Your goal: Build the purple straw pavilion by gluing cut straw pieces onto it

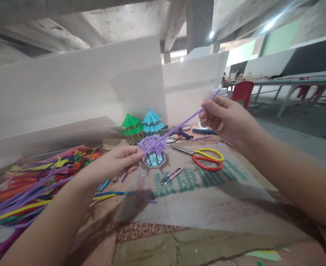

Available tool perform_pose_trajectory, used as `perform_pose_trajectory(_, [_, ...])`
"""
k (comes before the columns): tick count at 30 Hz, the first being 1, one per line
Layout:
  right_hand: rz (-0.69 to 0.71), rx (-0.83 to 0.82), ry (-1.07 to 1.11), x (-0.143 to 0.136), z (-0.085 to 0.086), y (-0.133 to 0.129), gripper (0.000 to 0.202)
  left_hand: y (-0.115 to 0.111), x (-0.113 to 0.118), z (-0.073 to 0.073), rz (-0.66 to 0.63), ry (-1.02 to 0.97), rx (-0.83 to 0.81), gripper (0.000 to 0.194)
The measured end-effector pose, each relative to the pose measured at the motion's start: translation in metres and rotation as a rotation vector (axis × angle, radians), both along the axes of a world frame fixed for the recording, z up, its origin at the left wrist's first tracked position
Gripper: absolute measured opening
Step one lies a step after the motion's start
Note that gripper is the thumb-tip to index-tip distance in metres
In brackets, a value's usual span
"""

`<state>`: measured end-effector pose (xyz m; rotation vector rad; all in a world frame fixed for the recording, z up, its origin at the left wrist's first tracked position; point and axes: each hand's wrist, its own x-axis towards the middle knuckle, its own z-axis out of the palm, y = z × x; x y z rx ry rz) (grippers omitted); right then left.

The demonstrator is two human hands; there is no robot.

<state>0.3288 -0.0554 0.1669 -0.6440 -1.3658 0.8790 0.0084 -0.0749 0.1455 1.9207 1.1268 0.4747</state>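
A purple pipe cleaner (182, 124) is stretched on a slant between my two hands. My left hand (126, 159), lower and to the left, pinches one end. My right hand (220, 114), raised at the right, grips the other end, with a short tip sticking out above the fingers. Behind the pipe cleaner stands a small purple-roofed pavilion model (155, 159) on an eight-sided base, partly covered by it. Pink thread snips (173, 176) and large scissors (207, 159) with yellow and red handles lie on the sheet below my right hand.
Many coloured pipe cleaners (41, 181) are heaped at the left. Green (132, 125) and blue (152, 122) tiered-roof models stand at the back, near a blue glue gun (182, 133). A clear sheet (207, 207) covers printed cardboard. White panels (82, 85) rise behind; a red chair (243, 92) stands beyond.
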Motion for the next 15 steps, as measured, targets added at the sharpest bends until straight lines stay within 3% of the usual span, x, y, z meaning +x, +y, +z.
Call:
perform_pose_trajectory(4, [0.054,0.049,0.017,0.001,0.004,-0.004,0.028,0.000,-0.012,0.008,0.024,-0.081,-0.058,0.045])
perform_pose_trajectory(6, [0.005,0.112,-0.045,0.002,0.004,-0.005,0.029,-0.001,-0.014,0.011,0.037,-0.106,-0.098,0.043])
perform_pose_trajectory(12, [-0.501,0.427,-0.377,0.011,-0.003,-0.004,0.019,-0.004,-0.012,0.013,0.090,-0.062,-0.031,0.044])
perform_pose_trajectory(15, [-0.626,0.476,-0.434,0.017,-0.004,-0.001,0.017,-0.006,-0.007,0.013,0.051,0.034,0.028,0.047])
